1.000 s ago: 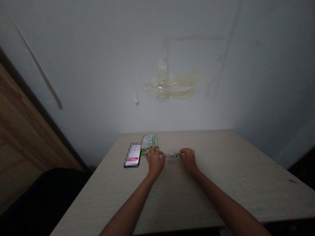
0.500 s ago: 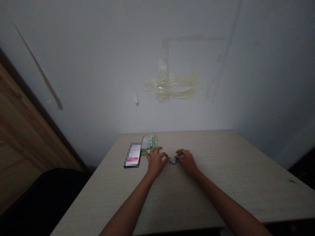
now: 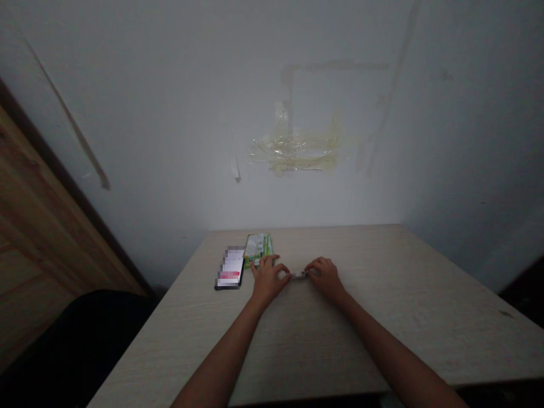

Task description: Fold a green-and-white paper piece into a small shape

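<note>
Between my two hands, low over the tabletop, a small pale grey strip-like thing (image 3: 298, 275) is stretched sideways; it is too small to name. The thumb and index finger of my left hand (image 3: 267, 280) pinch its left end, with the other fingers spread away. My right hand (image 3: 326, 277) is closed at the right end, fingertips together, with a dark spot beside them. Just beyond the left fingers lies a green and white packet (image 3: 257, 246), its near edge partly covered by the hand.
Left of the packet a phone (image 3: 230, 271) lies with its screen lit and blurred out. The light wooden table (image 3: 408, 317) meets a white wall with old tape (image 3: 301, 150). A black chair-like shape (image 3: 80, 334) and wooden panelling (image 3: 38, 209) stand at the left.
The small grey thing sagged in a curve before and now looks flatter and straighter between my fingertips. My right hand has turned slightly; my left hand has barely moved.
</note>
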A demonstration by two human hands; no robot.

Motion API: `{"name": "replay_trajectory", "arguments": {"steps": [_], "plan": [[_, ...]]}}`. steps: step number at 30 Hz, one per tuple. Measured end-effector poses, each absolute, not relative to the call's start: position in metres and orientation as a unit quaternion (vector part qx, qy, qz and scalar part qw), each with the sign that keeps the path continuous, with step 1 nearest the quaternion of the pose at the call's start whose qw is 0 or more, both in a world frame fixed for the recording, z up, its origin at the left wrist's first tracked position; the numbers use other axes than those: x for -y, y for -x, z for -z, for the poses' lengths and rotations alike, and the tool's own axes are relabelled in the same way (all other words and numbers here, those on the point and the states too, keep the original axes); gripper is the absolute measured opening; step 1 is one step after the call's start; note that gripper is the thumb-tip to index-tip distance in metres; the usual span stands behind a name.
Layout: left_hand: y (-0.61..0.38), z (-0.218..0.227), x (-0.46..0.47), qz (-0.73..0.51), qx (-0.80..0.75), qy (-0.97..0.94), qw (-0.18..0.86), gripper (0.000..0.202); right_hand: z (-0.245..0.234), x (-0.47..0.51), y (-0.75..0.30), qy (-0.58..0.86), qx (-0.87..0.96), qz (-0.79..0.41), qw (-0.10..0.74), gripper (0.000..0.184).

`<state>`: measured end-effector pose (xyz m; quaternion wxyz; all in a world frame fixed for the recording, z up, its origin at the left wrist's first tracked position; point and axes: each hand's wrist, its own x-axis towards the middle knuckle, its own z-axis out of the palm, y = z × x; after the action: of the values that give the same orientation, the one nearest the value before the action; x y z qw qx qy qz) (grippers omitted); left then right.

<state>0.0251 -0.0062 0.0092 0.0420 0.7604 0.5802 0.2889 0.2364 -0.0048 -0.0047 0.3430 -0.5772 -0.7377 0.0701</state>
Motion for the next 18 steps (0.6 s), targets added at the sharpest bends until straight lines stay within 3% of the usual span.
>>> {"name": "replay_trajectory", "arguments": {"steps": [18], "plan": [[-0.0331, -0.0053, 0.0057, -0.275, -0.596, -0.754, 0.01, 0.022, 0.0139, -0.0011, -0.2329, 0.614, 0.711, -0.051, 0.339, 0.022]]}}
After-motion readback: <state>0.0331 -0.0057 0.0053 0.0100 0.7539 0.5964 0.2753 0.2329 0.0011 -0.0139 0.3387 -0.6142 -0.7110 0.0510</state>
